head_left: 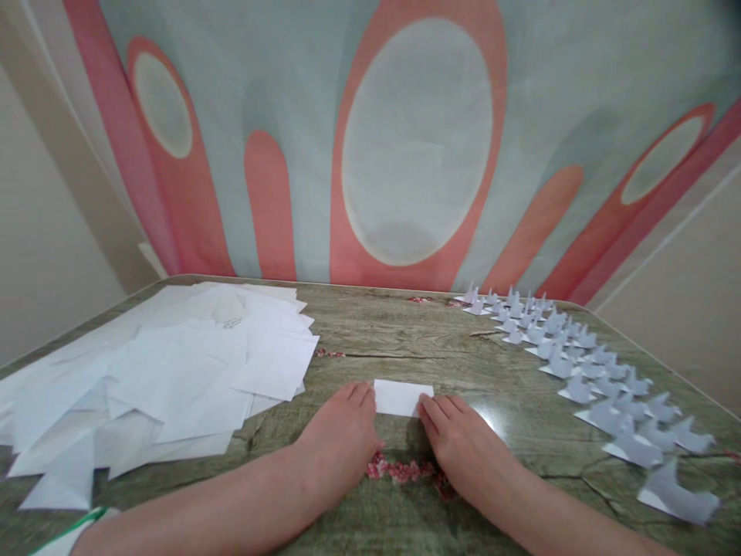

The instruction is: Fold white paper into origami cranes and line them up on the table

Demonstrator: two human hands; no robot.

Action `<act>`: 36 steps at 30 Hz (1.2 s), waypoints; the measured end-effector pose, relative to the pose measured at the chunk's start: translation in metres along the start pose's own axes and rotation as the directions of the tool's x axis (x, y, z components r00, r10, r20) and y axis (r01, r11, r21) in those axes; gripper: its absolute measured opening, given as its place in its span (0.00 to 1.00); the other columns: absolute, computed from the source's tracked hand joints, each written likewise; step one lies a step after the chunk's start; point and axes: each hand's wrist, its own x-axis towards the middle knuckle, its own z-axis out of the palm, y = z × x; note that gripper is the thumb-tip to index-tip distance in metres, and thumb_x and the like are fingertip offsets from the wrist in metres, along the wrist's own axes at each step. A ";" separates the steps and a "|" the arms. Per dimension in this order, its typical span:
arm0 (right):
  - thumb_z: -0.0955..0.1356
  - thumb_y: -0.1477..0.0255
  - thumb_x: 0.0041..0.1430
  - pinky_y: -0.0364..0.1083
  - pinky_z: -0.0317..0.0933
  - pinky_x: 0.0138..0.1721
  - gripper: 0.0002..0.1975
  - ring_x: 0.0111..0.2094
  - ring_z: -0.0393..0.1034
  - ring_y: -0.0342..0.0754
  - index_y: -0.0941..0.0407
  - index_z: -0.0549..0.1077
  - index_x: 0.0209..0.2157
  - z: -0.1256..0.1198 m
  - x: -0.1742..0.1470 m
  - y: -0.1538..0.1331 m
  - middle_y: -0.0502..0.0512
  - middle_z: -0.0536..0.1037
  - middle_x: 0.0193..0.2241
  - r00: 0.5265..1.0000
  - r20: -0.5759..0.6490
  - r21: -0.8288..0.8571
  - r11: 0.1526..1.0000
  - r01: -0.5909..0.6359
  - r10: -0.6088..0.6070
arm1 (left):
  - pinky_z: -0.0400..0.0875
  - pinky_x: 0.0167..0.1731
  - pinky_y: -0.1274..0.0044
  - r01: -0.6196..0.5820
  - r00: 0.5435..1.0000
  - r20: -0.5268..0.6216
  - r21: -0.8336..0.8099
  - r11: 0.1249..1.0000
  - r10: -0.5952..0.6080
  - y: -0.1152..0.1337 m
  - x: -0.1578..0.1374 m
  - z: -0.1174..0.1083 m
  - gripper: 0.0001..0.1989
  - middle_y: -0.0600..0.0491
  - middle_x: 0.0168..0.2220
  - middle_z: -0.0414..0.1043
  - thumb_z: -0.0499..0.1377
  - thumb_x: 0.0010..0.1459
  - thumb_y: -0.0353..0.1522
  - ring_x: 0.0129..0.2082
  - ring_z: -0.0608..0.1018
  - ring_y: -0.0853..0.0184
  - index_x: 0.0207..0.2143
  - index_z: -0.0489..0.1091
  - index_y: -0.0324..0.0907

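Note:
A small white folded paper [398, 397] lies in front of me near the middle of the table, its long side running left to right. The fingers of my left hand [350, 423] are bent together and hold its left end. At the right end, my right hand [457, 434] grips the paper between thumb and fingers, with the thumb hidden below. Both forearms reach in from the lower corners.
A wide heap of loose white paper sheets [191, 371] covers the table's left side. Rows of folded paper birds [614, 417] stand along the right side. The wood-patterned tabletop [370, 324] ends at a printed backdrop [312, 154].

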 end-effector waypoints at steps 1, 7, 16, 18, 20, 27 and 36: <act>0.65 0.84 0.47 0.51 0.59 0.35 0.09 0.35 0.64 0.54 0.62 0.73 0.33 0.000 0.000 0.000 0.63 0.73 0.32 1.000 0.002 0.006 1.000 -0.002 0.002 | 0.59 0.51 0.68 0.010 1.000 -0.008 0.013 1.000 -0.010 0.001 -0.001 0.004 0.23 0.37 0.51 0.66 0.56 0.55 0.40 0.51 0.68 0.55 0.47 0.69 0.31; 0.65 0.85 0.48 0.50 0.58 0.37 0.08 0.34 0.65 0.51 0.61 0.73 0.29 0.003 0.003 0.007 0.60 0.72 0.31 0.996 -0.009 0.137 0.987 -0.085 0.087 | 0.60 0.48 0.67 -0.007 0.997 -0.083 0.001 1.000 0.007 0.006 0.000 0.011 0.16 0.39 0.47 0.70 0.60 0.51 0.40 0.47 0.71 0.54 0.34 0.74 0.36; 0.66 0.71 0.53 0.52 0.59 0.44 0.16 0.43 0.62 0.52 0.58 0.67 0.45 0.017 0.007 0.031 0.59 0.69 0.42 0.944 -0.041 0.595 0.768 -0.239 0.326 | 0.65 0.36 0.67 0.112 0.983 -0.119 -0.195 0.974 -0.137 -0.010 0.016 -0.006 0.11 0.47 0.34 0.70 0.58 0.54 0.37 0.36 0.72 0.58 0.35 0.69 0.37; 0.67 0.69 0.52 0.54 0.57 0.47 0.21 0.46 0.60 0.54 0.58 0.64 0.48 0.021 0.008 0.032 0.61 0.67 0.45 0.934 -0.056 0.638 0.733 -0.237 0.352 | 0.65 0.39 0.67 0.088 0.974 -0.176 -0.277 0.957 -0.141 -0.012 0.017 0.002 0.16 0.46 0.40 0.68 0.58 0.53 0.39 0.41 0.70 0.58 0.41 0.66 0.38; 0.67 0.68 0.51 0.56 0.55 0.49 0.25 0.48 0.59 0.54 0.57 0.61 0.51 0.025 0.009 0.033 0.61 0.66 0.47 0.935 -0.054 0.670 0.708 -0.225 0.350 | 0.62 0.45 0.66 0.037 0.962 -0.240 -0.351 0.936 -0.128 -0.014 0.019 0.012 0.24 0.45 0.48 0.64 0.58 0.53 0.40 0.48 0.67 0.57 0.49 0.60 0.39; 0.69 0.69 0.48 0.54 0.57 0.47 0.24 0.45 0.61 0.53 0.55 0.64 0.48 0.031 0.008 0.034 0.58 0.68 0.42 0.933 -0.026 0.751 0.623 -0.218 0.358 | 0.60 0.50 0.65 -0.070 0.945 -0.310 -0.499 0.864 -0.102 -0.016 0.020 0.027 0.26 0.47 0.49 0.65 0.59 0.53 0.38 0.50 0.66 0.59 0.52 0.56 0.41; 0.67 0.74 0.50 0.49 0.61 0.44 0.19 0.43 0.62 0.49 0.55 0.65 0.46 0.024 0.008 0.031 0.56 0.65 0.41 0.940 -0.064 0.840 0.526 -0.130 0.334 | 0.62 0.49 0.69 -0.122 0.941 -0.329 -0.558 0.821 -0.084 -0.016 0.019 0.023 0.22 0.50 0.48 0.64 0.58 0.55 0.33 0.48 0.66 0.62 0.51 0.57 0.43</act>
